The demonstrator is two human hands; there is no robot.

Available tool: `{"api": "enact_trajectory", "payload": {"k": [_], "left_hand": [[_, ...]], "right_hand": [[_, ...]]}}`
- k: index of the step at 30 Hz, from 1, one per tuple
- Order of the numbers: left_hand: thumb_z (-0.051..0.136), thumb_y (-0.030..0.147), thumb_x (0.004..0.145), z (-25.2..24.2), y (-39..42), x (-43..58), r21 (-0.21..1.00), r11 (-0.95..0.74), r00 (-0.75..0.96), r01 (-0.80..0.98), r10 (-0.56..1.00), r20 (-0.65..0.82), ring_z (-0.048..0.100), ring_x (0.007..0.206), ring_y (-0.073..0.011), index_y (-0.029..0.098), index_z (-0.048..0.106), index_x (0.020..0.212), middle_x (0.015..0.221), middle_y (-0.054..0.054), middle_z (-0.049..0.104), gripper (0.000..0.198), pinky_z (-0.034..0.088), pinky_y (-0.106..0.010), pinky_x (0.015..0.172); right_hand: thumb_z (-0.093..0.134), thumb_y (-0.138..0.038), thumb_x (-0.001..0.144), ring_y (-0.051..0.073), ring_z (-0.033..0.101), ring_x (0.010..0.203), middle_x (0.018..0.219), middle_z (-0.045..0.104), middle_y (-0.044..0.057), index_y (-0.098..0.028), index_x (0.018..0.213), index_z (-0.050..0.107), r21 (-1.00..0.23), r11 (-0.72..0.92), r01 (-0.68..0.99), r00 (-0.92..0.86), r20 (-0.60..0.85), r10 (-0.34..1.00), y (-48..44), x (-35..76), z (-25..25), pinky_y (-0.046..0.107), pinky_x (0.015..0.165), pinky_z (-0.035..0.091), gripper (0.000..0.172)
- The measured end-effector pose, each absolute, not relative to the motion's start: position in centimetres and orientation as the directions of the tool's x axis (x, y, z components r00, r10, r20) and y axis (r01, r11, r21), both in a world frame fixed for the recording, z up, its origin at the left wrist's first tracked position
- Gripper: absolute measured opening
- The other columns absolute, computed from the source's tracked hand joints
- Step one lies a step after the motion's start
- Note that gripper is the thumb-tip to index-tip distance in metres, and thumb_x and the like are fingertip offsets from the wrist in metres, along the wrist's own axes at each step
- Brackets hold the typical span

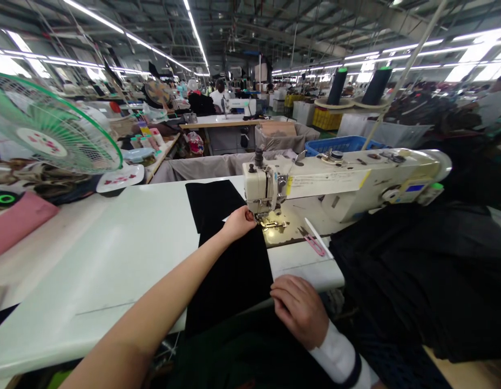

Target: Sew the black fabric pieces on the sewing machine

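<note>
At the needle of the white sewing machine [264, 186], my left hand [239, 222] is closed in a pinch. What its fingertips hold is hidden or too small to make out. Under that wrist lies a piece of black cloth [234, 270], flat on the table and running over its front edge. A further black panel [212, 200] shows behind the forearm. My right hand [301, 310] is beside the cloth's right edge at the front of the table, its fingers curled together; whether they grip the cloth cannot be seen.
Pink-handled thread snips [314, 244] and a white pen-like stick [317, 237] lie right of the needle plate. A heap of black cloth [408, 270] fills the right side. A green fan [48, 129] stands left; thread cones [337, 86] and a blue basket [339, 145] are behind the machine.
</note>
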State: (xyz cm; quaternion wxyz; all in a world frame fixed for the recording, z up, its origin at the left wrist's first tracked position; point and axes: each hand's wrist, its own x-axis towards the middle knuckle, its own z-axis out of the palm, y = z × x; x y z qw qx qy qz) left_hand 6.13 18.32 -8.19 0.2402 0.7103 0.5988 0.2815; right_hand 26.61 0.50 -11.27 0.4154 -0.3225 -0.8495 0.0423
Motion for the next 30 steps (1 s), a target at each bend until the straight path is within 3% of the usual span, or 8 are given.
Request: {"api": "enact_trajectory", "payload": {"k": [6, 9, 12, 15, 18, 24, 30], "left_hand": [[0.066, 0.016, 0.072, -7.3, 18.2, 6.4, 0.612, -0.179, 0.13, 0.771, 0.984, 0.123, 0.057, 0.064, -0.0153, 0.019, 0.052, 0.074, 0.068, 0.001, 0.06, 0.015, 0.042, -0.026, 0.059], [0.066, 0.014, 0.076, -6.4, 16.2, 6.8, 0.54, -0.194, 0.097, 0.819, 0.975, 0.202, 0.061, 0.087, -0.0239, 0.016, 0.056, 0.087, 0.089, -0.008, 0.064, 0.014, 0.047, -0.034, 0.076], [0.065, 0.017, 0.081, -5.9, 11.3, 7.3, 0.46, -0.265, 0.147, 0.848, 0.95, 0.275, 0.055, 0.106, -0.0303, 0.016, 0.059, 0.096, 0.107, -0.012, 0.061, 0.016, 0.044, -0.044, 0.091], [0.057, 0.017, 0.089, -6.2, 5.2, 7.5, 0.41, -0.537, 0.487, 0.737, 0.843, 0.228, 0.058, 0.093, -0.0237, 0.02, 0.062, 0.091, 0.096, -0.007, 0.062, 0.006, 0.049, -0.038, 0.084], [0.05, 0.012, 0.092, -6.9, 1.9, 7.0, 0.386, -0.708, 0.685, 0.592, 0.694, 0.222, 0.059, 0.093, -0.0211, 0.019, 0.062, 0.103, 0.1, -0.007, 0.063, 0.018, 0.052, -0.034, 0.082], [0.043, 0.017, 0.099, -7.7, 4.7, 5.7, 0.28, -0.782, 0.737, 0.557, 0.621, 0.268, 0.059, 0.103, -0.022, 0.015, 0.062, 0.112, 0.108, -0.01, 0.064, 0.024, 0.054, -0.037, 0.09], [0.044, 0.018, 0.098, -7.5, 7.5, 5.1, 0.178, -0.8, 0.74, 0.573, 0.598, 0.307, 0.059, 0.105, -0.0232, 0.013, 0.065, 0.11, 0.11, -0.012, 0.065, 0.025, 0.055, -0.039, 0.092]], "right_hand": [[0.048, -0.006, 0.089, 0.024, 0.067, 0.095, 0.097, 0.071, 0.008, -0.018, 0.102, 0.062, -0.357, 0.785, 0.506, -0.469, 0.649, 0.598, 0.4, 26.8, -11.5, 0.041, 0.08, 0.056, 0.022], [0.046, -0.005, 0.089, 0.024, 0.067, 0.099, 0.102, 0.072, 0.009, -0.019, 0.11, 0.062, -0.344, 0.799, 0.494, -0.489, 0.65, 0.582, 0.2, 27.1, -11.8, 0.043, 0.084, 0.057, 0.03], [0.046, -0.004, 0.088, 0.024, 0.066, 0.104, 0.107, 0.071, 0.01, -0.017, 0.116, 0.061, -0.325, 0.823, 0.466, -0.506, 0.665, 0.549, 0.1, 27.4, -12.0, 0.043, 0.088, 0.057, 0.035], [0.047, -0.003, 0.086, 0.025, 0.065, 0.107, 0.109, 0.07, 0.011, -0.016, 0.116, 0.061, -0.34, 0.818, 0.465, -0.503, 0.659, 0.56, 0.4, 27.3, -11.9, 0.043, 0.091, 0.056, 0.036], [0.046, -0.004, 0.085, 0.025, 0.064, 0.105, 0.108, 0.069, 0.012, -0.016, 0.114, 0.062, -0.379, 0.793, 0.478, -0.49, 0.634, 0.599, 1.4, 27.0, -11.6, 0.042, 0.091, 0.056, 0.035], [0.048, -0.004, 0.085, 0.025, 0.058, 0.099, 0.101, 0.067, 0.01, -0.016, 0.104, 0.067, -0.385, 0.773, 0.504, -0.5, 0.6, 0.625, 4.6, 26.1, -10.9, 0.044, 0.088, 0.053, 0.03], [0.057, -0.006, 0.08, 0.025, 0.054, 0.093, 0.093, 0.063, 0.008, -0.018, 0.095, 0.073, -0.287, 0.705, 0.649, -0.497, 0.542, 0.678, 7.6, 25.4, -10.2, 0.041, 0.083, 0.048, 0.024]]}}
